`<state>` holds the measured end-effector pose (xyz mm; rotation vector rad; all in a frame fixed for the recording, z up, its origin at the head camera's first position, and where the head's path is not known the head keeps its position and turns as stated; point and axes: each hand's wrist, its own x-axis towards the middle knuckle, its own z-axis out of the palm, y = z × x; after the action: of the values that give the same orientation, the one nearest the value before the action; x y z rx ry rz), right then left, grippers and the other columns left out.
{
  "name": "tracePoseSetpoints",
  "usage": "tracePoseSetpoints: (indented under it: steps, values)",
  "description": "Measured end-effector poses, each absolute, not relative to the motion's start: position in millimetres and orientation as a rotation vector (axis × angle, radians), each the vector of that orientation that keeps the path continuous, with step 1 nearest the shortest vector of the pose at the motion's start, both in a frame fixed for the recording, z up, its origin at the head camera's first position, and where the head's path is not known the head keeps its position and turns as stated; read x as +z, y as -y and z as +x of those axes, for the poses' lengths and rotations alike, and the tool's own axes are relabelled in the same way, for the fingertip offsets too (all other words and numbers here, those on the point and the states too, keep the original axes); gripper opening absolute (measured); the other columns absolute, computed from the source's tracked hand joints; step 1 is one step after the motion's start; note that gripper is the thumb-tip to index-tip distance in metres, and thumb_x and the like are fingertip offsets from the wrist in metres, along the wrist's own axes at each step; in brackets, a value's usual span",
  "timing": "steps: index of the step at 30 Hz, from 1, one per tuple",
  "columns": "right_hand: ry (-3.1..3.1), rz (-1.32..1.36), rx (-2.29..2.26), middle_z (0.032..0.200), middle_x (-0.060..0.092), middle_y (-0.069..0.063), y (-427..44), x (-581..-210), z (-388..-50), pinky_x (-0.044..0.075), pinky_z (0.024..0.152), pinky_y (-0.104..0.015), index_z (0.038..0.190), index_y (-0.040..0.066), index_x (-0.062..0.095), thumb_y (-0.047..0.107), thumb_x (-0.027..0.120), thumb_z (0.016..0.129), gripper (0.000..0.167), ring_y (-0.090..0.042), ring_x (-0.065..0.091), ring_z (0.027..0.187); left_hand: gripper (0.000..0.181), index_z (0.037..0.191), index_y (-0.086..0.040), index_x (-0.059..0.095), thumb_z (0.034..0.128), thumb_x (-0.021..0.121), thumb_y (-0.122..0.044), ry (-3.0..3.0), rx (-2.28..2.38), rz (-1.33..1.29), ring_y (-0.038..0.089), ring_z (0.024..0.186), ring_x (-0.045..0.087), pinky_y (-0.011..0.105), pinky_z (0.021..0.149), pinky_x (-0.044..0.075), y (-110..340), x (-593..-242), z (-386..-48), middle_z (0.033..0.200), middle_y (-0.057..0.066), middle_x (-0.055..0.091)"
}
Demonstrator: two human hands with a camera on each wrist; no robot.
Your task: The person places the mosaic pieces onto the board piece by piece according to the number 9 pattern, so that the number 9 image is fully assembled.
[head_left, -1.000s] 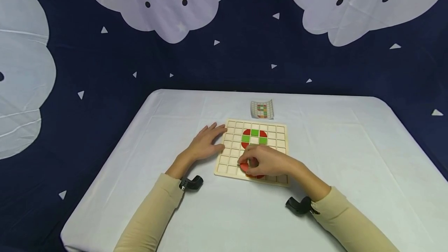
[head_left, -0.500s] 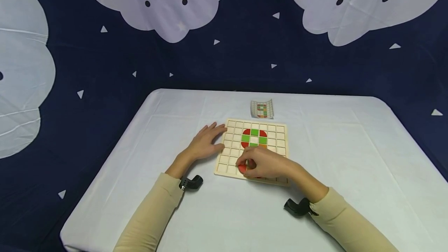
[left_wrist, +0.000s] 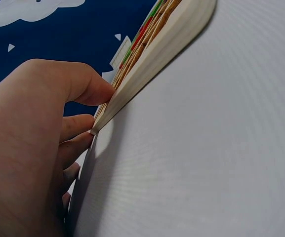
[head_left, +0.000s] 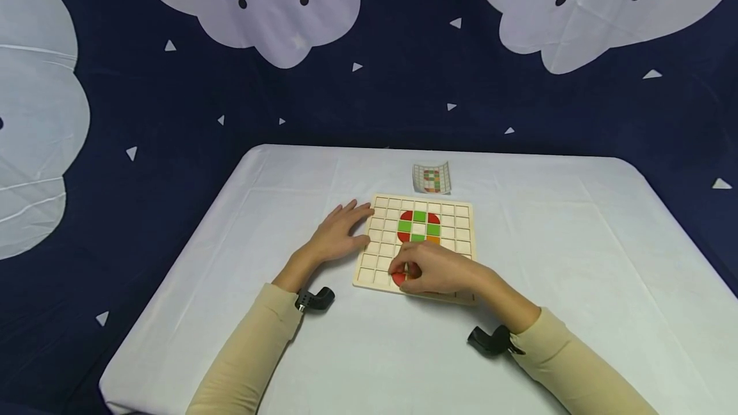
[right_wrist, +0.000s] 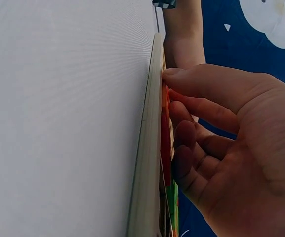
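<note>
A square wooden grid board (head_left: 377, 252) lies on the table, with red, green and orange tiles set in some of its cells. My left hand (head_left: 337, 235) rests at the board's left edge, thumb and fingertips touching the rim, fingers loosely extended. Over the near rows, my right hand (head_left: 441, 268) pinches a red rounded tile (head_left: 398, 279) between thumb and index finger, low in the grid. In the right wrist view, the thumb (right_wrist: 182, 76) meets the board's top surface close to its edge. That hand hides several cells and any tiles beneath it.
Behind the board lies a small curled pattern card (head_left: 431, 178) printed with a coloured grid. The table (head_left: 576, 242) wears a white cloth. A dark blue backdrop (head_left: 403, 95) with clouds hangs behind it. Each wrist carries a black camera mount (head_left: 316, 300).
My right hand has shifted slightly left with the red tile, then stayed almost still over the same cell. The left hand keeps its place at the board's edge.
</note>
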<state>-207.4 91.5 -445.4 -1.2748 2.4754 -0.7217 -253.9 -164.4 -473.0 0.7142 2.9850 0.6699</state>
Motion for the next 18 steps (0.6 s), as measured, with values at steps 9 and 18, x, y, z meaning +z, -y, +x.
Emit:
tracePoseSetpoints:
  steps: [9, 18]
  values:
    - [-2.492, -1.266, -0.703, 0.093, 0.058, 0.013, -91.7, -443.3, -206.6, 0.048, 0.064, -0.024, 0.106, 0.024, 0.07, 0.027, 0.069, 0.085, 0.022, -0.004, 0.054, 0.074, 0.063, 0.144, -0.019, 0.045, 0.0854, 0.056, -0.038, -2.982, 0.683, 0.722, 0.021, 0.144, 0.017, 0.038, 0.117, 0.008, 164.6, -473.1, -255.0, 0.153, -0.004, 0.033]
    - [-2.501, -1.26, -0.698, 0.091, 0.057, 0.013, -92.2, -444.2, -207.1, 0.049, 0.063, -0.023, 0.105, 0.025, 0.069, 0.028, 0.068, 0.086, 0.018, -0.003, 0.054, 0.072, 0.063, 0.144, -0.019, 0.045, 0.0852, 0.056, -0.037, -2.987, 0.685, 0.718, 0.02, 0.144, 0.017, 0.038, 0.117, 0.008, 164.4, -474.4, -255.4, 0.153, -0.004, 0.034]
